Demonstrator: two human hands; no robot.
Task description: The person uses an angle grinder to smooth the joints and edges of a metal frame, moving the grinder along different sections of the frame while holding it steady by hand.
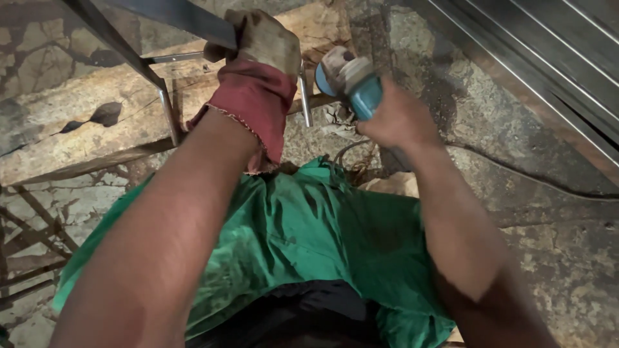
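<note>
My left hand (261,48) wears a dirty work glove with a red cuff and grips a flat steel bar (174,16) that belongs to a welded metal frame (164,106). The frame rests on a thick wooden plank (71,129). My right hand (396,119) is bare and closed around the teal body of an angle grinder (351,80). The grinder's head sits just right of the gloved hand, close to a thin upright steel piece (305,96). Its disc is hidden behind the head.
A green cloth (309,232) covers my lap below both arms. A black power cable (516,174) trails across the stained concrete floor on the right. Long steel sections (548,58) lie at the upper right. Thin rods (26,251) lie at the lower left.
</note>
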